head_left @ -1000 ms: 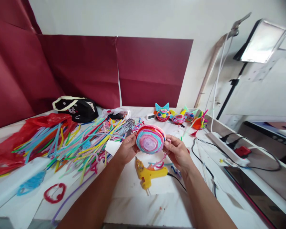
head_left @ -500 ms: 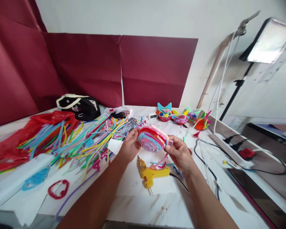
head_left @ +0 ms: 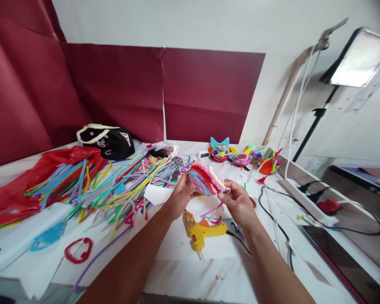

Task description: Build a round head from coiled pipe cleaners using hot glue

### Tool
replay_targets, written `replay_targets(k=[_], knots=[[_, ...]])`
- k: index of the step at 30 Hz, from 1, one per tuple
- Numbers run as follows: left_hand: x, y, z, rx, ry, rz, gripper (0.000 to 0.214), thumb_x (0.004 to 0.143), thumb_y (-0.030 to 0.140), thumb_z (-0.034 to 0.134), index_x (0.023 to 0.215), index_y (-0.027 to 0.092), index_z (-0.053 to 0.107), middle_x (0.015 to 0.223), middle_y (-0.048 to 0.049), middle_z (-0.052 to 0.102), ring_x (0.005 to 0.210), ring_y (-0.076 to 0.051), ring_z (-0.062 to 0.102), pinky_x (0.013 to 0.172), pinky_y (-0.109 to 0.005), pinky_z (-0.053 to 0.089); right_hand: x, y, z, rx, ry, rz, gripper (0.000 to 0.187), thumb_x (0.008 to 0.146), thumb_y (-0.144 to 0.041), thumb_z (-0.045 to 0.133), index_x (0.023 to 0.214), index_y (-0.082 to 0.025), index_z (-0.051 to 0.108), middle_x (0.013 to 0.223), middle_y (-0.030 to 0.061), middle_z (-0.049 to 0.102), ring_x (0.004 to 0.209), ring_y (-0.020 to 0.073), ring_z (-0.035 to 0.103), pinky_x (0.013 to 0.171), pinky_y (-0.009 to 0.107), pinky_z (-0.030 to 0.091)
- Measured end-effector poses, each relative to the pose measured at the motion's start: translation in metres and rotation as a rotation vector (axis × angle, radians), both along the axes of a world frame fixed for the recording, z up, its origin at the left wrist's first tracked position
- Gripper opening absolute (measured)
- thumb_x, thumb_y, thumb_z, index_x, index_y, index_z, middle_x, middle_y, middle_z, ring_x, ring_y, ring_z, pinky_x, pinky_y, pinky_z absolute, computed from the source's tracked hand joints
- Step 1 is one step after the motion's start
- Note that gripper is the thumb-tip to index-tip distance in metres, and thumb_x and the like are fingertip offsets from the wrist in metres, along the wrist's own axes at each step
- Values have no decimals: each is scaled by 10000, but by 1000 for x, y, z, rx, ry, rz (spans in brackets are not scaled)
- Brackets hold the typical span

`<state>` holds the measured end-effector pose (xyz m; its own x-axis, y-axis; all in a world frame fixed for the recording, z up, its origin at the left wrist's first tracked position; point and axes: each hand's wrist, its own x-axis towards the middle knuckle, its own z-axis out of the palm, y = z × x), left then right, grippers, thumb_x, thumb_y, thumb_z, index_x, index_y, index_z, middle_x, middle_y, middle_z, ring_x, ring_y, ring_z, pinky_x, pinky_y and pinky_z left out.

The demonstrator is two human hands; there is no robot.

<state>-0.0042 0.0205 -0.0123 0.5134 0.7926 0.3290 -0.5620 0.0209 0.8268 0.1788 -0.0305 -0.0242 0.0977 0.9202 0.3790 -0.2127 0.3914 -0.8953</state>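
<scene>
Between my hands, above the table, is a rounded craft piece (head_left: 206, 179) made of coiled pipe cleaners in pink, red, orange, blue and cream stripes. My left hand (head_left: 184, 191) grips its left side, thumb in front. My right hand (head_left: 239, 200) pinches its right edge, where a small pink loop shows. Fingers behind the piece are hidden. Below it on the table lies a yellow hot glue gun (head_left: 202, 231), nozzle to the upper left. Pink and blue pipe cleaner scraps (head_left: 215, 219) lie just behind the glue gun.
A pile of loose pipe cleaners (head_left: 126, 185) and a red plastic bag (head_left: 6, 202) spread across the left. Finished pipe cleaner figures (head_left: 220, 151) stand at the back right. A power strip (head_left: 307, 200), cables and a phone (head_left: 345, 266) line the right side.
The craft piece has been turned in my hands: its lilac spiral end has swung out of sight and the striped side now faces me. Both hands stay on it.
</scene>
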Motion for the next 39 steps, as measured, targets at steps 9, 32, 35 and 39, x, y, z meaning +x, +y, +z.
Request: replay_targets(k=[9, 32, 35, 39], knots=[[1, -2, 4, 15, -14, 95, 623, 633, 346, 840, 1179, 237, 560, 1046, -53, 661, 1069, -230, 601, 931, -325, 438, -9, -6, 8, 13, -189, -16, 175, 687, -312, 781, 824, -228, 712, 853, 25, 615, 730, 163, 505, 634, 280, 378], [4, 2, -3, 20, 132, 216, 740, 671, 272, 805, 1348, 242, 507, 1341, -90, 557, 1213, -266, 541, 1008, -336, 418, -11, -9, 13, -103, 50, -33, 220, 674, -352, 803, 815, -209, 712, 699, -10, 660, 616, 123, 526, 606, 259, 402], [4, 6, -8, -16, 169, 237, 672, 706, 339, 786, 1316, 218, 529, 1239, -100, 612, 1152, -250, 574, 963, -335, 429, -10, -7, 14, -95, 215, -93, 243, 644, -345, 822, 802, -213, 692, 613, -46, 580, 547, 91, 453, 548, 234, 357], [4, 9, -10, -99, 226, 231, 564, 734, 397, 759, 1232, 186, 597, 1056, -107, 689, 1020, -238, 629, 858, -322, 453, -7, -5, 16, -106, 367, -87, 254, 622, -308, 832, 780, -220, 655, 604, -54, 543, 541, 86, 432, 509, 219, 322]])
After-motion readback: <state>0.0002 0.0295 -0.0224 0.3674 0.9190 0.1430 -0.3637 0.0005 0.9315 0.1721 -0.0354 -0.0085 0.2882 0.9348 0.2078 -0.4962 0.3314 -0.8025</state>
